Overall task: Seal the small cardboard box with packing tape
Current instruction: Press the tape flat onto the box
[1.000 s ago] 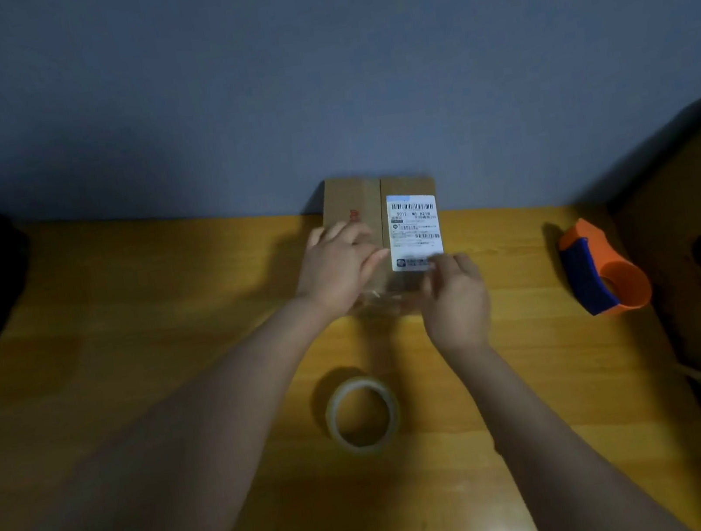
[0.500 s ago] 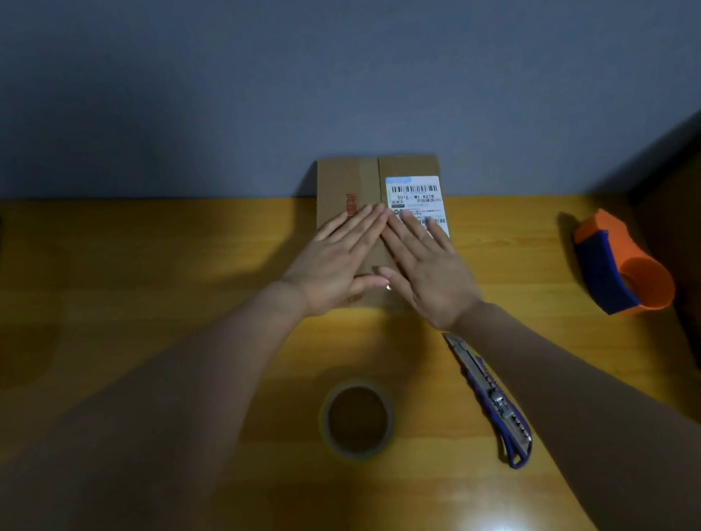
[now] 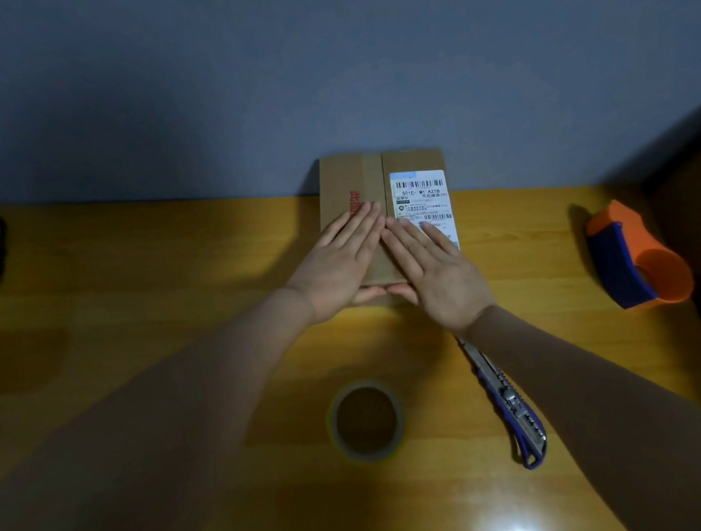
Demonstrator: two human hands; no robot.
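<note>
Both hands' fingers are spread flat, gripping nothing: left hand [image 3: 341, 262] and right hand [image 3: 434, 270] press the box [image 3: 354, 182] top either side of its center seam. The box sits against the wall, long axis and seam running away from me. Tape roll [image 3: 366, 421] lies nearer on the desk [image 3: 139, 308], roughly between both arms.

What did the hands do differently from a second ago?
A second ago both hands were curled, pinching at the box's near edge. Now the left hand and right hand lie flat, fingers spread forward on the cardboard box, holding nothing. The box, tape roll, utility knife and orange dispenser stayed put.
</note>
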